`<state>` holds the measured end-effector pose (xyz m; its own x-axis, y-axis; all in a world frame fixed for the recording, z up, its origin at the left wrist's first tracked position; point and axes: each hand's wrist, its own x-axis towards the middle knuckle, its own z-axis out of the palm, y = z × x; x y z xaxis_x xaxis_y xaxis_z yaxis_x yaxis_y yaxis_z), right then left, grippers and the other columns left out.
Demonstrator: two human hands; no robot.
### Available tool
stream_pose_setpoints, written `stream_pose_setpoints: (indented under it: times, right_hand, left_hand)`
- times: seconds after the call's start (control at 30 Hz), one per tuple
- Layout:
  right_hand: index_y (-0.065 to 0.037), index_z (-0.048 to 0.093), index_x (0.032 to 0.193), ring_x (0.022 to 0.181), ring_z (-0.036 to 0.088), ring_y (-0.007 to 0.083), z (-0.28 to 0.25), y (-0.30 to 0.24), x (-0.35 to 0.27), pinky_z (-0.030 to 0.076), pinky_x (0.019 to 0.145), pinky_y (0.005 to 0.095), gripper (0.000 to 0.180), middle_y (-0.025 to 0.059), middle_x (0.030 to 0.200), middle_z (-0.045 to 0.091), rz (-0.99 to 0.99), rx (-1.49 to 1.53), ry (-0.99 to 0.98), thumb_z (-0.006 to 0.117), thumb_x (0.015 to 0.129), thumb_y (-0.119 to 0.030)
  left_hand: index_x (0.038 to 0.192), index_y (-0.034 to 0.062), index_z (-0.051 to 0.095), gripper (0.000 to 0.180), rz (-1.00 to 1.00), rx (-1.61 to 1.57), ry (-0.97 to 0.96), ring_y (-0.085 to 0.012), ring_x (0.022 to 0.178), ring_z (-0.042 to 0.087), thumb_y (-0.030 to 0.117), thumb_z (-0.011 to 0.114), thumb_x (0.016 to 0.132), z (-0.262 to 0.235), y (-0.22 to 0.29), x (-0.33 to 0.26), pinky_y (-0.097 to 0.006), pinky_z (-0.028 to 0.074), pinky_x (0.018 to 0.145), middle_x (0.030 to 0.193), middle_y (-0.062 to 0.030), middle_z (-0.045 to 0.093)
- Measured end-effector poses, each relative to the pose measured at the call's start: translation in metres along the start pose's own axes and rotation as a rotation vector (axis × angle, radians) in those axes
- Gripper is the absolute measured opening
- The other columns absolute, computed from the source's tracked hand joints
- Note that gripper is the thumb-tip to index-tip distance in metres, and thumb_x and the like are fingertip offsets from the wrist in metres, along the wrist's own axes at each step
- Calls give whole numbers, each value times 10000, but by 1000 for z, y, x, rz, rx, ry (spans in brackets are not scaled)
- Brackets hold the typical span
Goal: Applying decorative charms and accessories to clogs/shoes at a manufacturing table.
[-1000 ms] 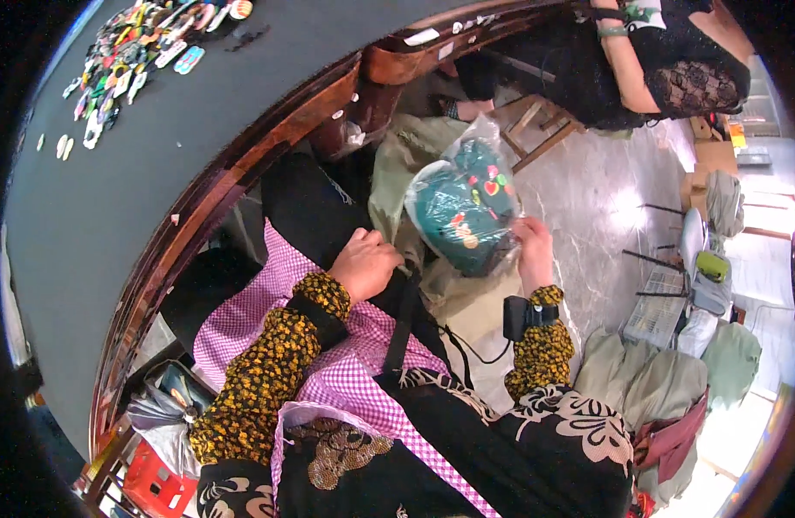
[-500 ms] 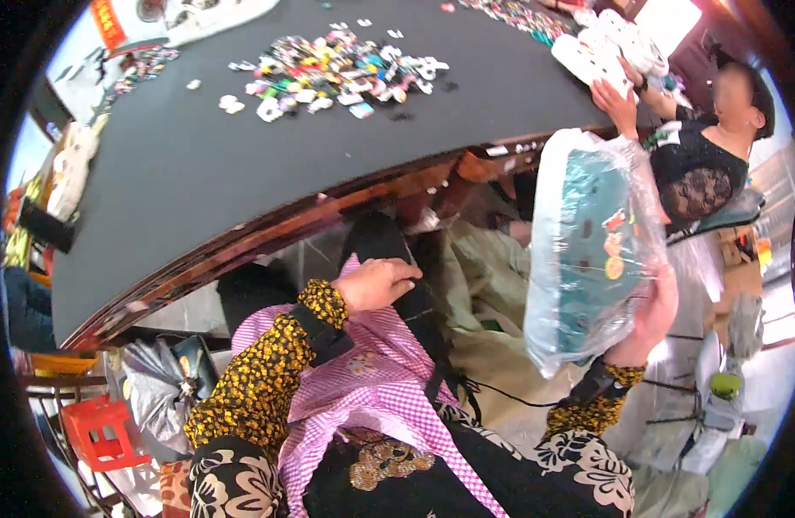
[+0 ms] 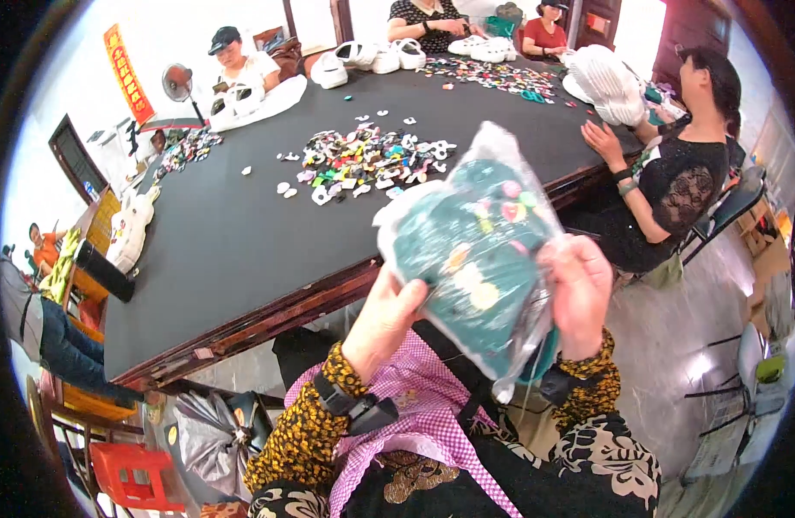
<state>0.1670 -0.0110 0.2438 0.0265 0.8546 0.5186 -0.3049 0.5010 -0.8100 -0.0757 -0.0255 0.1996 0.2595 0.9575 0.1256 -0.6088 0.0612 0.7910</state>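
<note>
In front of me, over the table's near edge, I hold up a clear plastic bag with green clogs inside. White soles and colourful charms show through the film, which glares in places. My right hand is closed on the bag's right side, its fingers pressing the film. At the lower left corner my left hand grips the bag, thumb in front and fingers hidden behind. The bag is tilted, and its lower end hangs above my lap.
On the dark table lies a pile of small colourful charms, with more scattered charms beyond. White clogs stand at the far edge. A person in black sits at right; others sit across. A red stool is at lower left.
The bagged clogs have moved left from my right side to in front of me. My left hand has risen from my lap and taken hold of the bag. The view has tilted up.
</note>
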Motion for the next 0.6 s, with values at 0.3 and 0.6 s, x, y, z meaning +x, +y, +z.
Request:
stream_pose_setpoints:
  times: [0.3,0.6]
  right_hand:
    - [9,571,903,830,527,77,35,-18,-1,434,760,219,31,17,878,551,38,-121,-337,558,894,35]
    - [33,614,935,768,612,140,-1,-32,14,494,709,252,115,86,842,648,-28,-125,-258,535,917,-49]
  left_hand:
    - [1305,29,428,564,125,-137,254,-198,1088,568,201,676,828,-19,9,-7,-367,470,936,1200,-72,573]
    - [1307,18,456,545,317,-184,358,-262,1132,558,265,617,848,-55,82,-23,-412,444,994,1259,-115,566]
